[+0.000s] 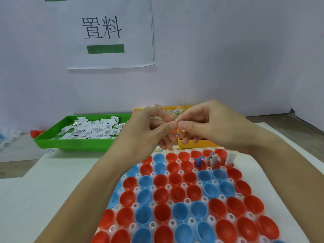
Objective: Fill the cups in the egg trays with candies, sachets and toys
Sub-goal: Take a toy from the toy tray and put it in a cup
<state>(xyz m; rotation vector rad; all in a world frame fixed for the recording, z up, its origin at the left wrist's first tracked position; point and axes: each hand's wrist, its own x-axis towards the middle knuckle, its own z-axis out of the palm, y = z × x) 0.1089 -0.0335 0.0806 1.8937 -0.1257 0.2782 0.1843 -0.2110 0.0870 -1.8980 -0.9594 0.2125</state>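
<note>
Candy [176,132] being pinched between my left hand [149,127] and right hand [208,123]; empty cups [175,179] lying just below, toward the bench's near edge.

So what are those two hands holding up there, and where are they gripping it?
A small orange piece, pinched between the fingertips of the left hand and right hand; which part they grip cannot be told.
</note>
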